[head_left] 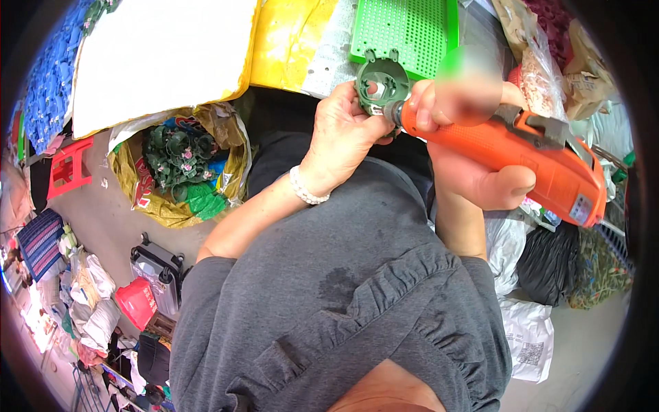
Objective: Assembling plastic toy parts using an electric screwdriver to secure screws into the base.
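My left hand (341, 134) is closed around the rim of a dark green round plastic housing (388, 67). The housing is hollow, with small lugs on its far edge and a pale piece inside. My right hand (467, 172) grips an orange electric screwdriver (528, 165), fingers wrapped over its body and thumb along the near side. The tool's dark nose meets the near right side of the housing, beside my left fingertips. Its bit tip and any screw are hidden there. A blurred patch covers part of my right hand.
Beyond the housing lies a bright green perforated tray (405, 34) on a work surface with a yellow sheet (285, 41) and a white board (165, 55). A golden sack (237, 165) of dark green parts stands at left, near a red stool (68, 168). Bags (549, 264) crowd the right.
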